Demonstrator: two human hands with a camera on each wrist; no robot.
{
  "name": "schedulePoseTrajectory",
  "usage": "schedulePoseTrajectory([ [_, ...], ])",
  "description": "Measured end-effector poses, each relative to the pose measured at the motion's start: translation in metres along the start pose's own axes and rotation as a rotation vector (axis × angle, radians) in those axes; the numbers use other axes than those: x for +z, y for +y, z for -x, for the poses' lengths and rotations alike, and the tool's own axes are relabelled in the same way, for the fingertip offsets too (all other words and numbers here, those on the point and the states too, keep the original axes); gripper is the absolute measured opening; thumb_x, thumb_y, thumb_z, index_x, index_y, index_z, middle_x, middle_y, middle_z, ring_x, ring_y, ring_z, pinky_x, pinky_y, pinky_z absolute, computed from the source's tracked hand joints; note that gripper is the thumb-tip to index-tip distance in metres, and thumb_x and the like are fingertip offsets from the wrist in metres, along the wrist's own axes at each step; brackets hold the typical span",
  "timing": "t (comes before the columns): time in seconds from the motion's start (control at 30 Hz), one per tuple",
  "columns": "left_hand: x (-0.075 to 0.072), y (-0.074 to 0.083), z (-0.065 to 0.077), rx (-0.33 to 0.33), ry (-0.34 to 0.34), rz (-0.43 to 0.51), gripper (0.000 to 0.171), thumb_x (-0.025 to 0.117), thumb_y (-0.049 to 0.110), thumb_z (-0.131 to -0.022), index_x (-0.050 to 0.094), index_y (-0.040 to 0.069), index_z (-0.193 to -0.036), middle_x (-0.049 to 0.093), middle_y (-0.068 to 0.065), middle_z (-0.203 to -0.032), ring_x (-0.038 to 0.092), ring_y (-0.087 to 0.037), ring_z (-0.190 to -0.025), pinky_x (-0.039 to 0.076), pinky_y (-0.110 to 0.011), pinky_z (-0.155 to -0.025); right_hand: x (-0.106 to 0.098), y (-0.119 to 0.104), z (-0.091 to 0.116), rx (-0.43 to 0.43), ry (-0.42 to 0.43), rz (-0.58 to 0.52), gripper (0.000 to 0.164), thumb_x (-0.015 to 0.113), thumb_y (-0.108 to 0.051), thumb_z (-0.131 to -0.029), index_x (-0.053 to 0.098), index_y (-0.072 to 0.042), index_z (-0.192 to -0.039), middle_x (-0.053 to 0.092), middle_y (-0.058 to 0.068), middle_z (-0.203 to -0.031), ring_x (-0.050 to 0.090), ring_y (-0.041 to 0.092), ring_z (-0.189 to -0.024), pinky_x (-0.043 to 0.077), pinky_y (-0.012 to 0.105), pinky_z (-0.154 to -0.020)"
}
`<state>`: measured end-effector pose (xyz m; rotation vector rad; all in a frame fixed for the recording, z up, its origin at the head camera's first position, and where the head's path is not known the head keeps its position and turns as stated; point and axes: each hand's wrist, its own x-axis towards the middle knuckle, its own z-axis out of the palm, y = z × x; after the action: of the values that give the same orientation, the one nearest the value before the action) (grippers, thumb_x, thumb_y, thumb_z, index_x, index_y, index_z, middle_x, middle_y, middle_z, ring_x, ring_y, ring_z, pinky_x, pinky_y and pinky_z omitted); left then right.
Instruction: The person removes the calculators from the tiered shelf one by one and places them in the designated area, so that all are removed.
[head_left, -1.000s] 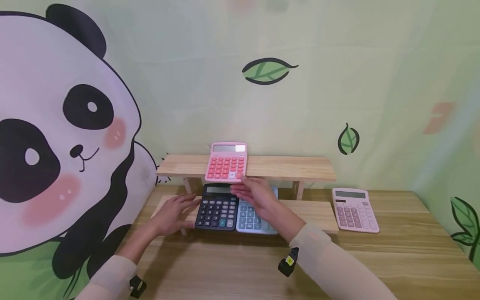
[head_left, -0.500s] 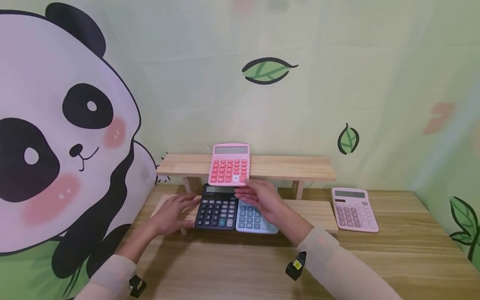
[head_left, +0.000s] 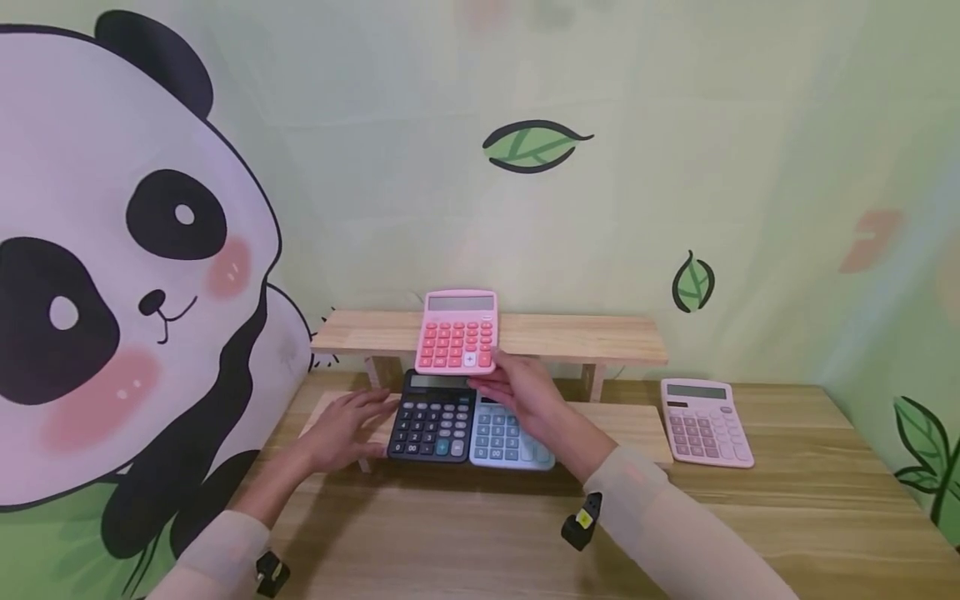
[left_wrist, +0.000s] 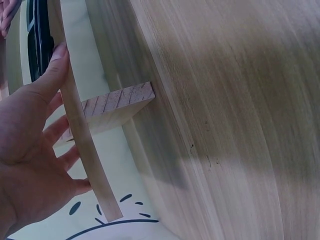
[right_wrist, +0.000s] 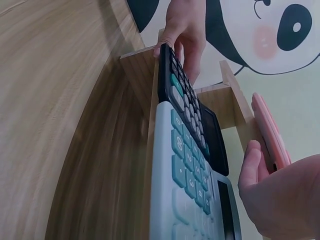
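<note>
Fingers [head_left: 486, 387] of the right hand [head_left: 531, 392] pinch the pink calculator [head_left: 456, 333] by its near right corner, at the front edge of the upper shelf [head_left: 581, 335], left of its middle. On the lower shelf [head_left: 618, 425], the black calculator [head_left: 430, 421] and blue calculator [head_left: 497, 437] lie side by side. The left hand [head_left: 347, 431], fingers spread, has its thumb at that shelf's front edge, beside the black calculator. Just off the right end, a pale pink calculator [head_left: 707, 425] lies on the table [head_left: 480, 542].

Soft, even light fills the head view, a pale streak crossing the light-green printed backdrop [head_left: 615, 217]; both wrist views look dimmer, with diffuse shadows on the brown wood-grain worktop [left_wrist: 240, 125].
</note>
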<state>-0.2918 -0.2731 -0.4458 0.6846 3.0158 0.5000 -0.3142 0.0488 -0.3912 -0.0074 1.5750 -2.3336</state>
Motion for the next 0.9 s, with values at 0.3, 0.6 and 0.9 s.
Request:
schedulePoseTrajectory([
  [0.3,0.007,-0.009,-0.002,0.033,0.037,0.037,0.076,0.084,0.039,-0.09,0.055,0.013,-0.156,0.041,-0.023,-0.164,0.034,-0.055,-0.148,0.024,-0.074,-0.119,0.009,-0.001,-0.005,-0.004,0.047,-0.002,0.04,0.057,-0.024,-0.112,0.058,0.003,-0.141,0.075,0.02,-0.123,0.075,0.03,-0.113,0.059,0.036,-0.1],
  [0.6,0.005,0.001,-0.001,-0.005,0.0,0.01,0.075,0.084,0.034,-0.091,0.053,0.013,-0.157,0.04,-0.021,-0.166,0.036,-0.051,-0.15,0.024,-0.07,-0.122,0.008,0.002,0.001,-0.013,0.104,-0.012,0.036,0.061,-0.017,-0.109,0.061,0.003,-0.14,0.073,0.018,-0.125,0.074,0.027,-0.112,0.06,0.034,-0.098],
  [0.9,0.003,0.0,-0.003,-0.029,-0.015,0.018,0.076,0.084,0.036,-0.091,0.053,0.014,-0.157,0.04,-0.02,-0.166,0.034,-0.051,-0.151,0.024,-0.071,-0.122,-0.009,-0.006,0.005,-0.008,0.093,0.036,0.034,0.062,-0.014,-0.108,0.062,0.004,-0.137,0.072,0.02,-0.125,0.073,0.026,-0.111,0.06,0.034,-0.098],
])
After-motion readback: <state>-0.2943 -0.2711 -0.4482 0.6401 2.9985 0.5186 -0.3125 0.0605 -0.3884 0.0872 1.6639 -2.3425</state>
